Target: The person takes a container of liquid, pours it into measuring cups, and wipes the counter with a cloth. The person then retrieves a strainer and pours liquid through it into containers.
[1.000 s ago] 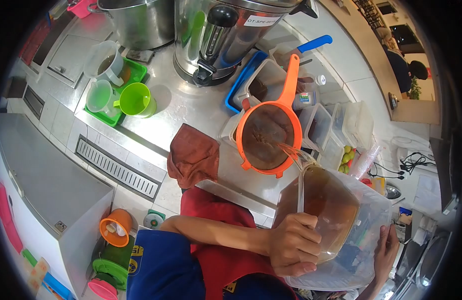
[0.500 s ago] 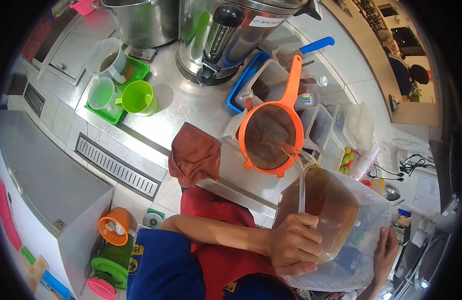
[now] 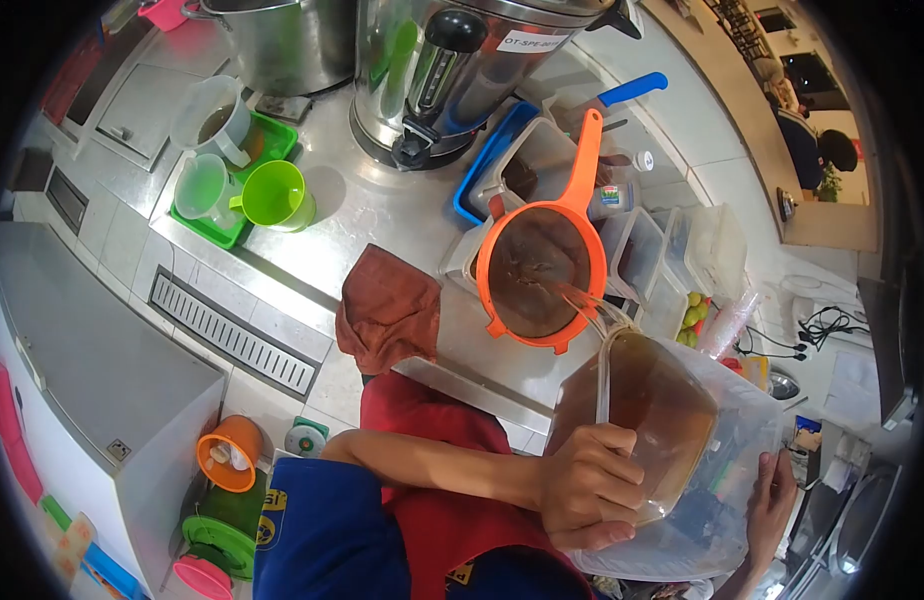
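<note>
My left hand point(image 3: 594, 490) is closed on the near rim of a large clear plastic tub point(image 3: 727, 430). Against the tub's right side wall rests my right hand point(image 3: 772, 508), its fingers bent over the edge. The tub is tilted, and brown liquid point(image 3: 657, 420) inside it runs out from the upper corner in a thin stream. That stream lands in an orange-rimmed strainer point(image 3: 542, 270) with a long handle, where brown liquid pools over the mesh. What lies under the strainer is mostly hidden; a clear container's edge shows beside it.
A brown cloth point(image 3: 390, 305) lies at the counter edge. Behind stands a steel urn point(image 3: 442, 85). Several clear containers point(image 3: 637, 250) stand right of the strainer. A green cup point(image 3: 279, 196) and jugs on a green tray point(image 3: 222, 235) are at left.
Liquid keeps streaming from the tub into the strainer, and its ripples there differ slightly. Both hands and the tub hold nearly the same position.
</note>
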Motion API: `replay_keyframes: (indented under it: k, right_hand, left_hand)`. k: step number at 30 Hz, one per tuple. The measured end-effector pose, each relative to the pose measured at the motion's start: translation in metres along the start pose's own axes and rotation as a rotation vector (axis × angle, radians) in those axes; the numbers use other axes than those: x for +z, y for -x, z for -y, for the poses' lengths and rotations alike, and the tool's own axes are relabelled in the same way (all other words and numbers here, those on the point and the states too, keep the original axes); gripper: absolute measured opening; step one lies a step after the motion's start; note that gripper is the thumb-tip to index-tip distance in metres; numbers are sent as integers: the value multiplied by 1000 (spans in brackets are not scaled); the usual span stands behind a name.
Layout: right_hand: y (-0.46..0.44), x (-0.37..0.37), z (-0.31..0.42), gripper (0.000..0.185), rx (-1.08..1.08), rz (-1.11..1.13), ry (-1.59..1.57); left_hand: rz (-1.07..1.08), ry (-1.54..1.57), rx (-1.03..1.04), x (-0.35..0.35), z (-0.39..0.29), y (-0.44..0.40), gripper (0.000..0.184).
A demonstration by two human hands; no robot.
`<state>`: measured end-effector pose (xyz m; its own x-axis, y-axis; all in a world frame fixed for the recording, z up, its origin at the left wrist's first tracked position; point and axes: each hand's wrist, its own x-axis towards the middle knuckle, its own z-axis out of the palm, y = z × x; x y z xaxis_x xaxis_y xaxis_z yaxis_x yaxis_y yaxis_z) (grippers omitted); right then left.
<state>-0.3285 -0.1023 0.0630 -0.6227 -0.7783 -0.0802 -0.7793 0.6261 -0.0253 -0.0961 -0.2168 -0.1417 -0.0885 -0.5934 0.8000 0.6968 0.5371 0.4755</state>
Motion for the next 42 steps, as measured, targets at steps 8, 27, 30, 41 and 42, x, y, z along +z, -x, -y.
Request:
replay_keyframes:
  k: [8,27,30,41,42]
  right_hand:
    - [1,-2,2,41,31,36,7]
    - [3,-4,-1,43,-10,3,76]
    - [4,-3,-3,44,-20,-13,70]
    - [5,-5,2,44,-10,-6,65]
    - [5,-4,1,44,-23,-11,62]
  left_hand:
    - [-1,0,1,1,1,0,28]
    - [-33,14,-5,3,0,2,26]
    - [-13,12,-10,1,-2,0,26]
    - [-20,20,-14,1,-3,-1,26]
    - [-9,17,-9,0,-3,-1,26]
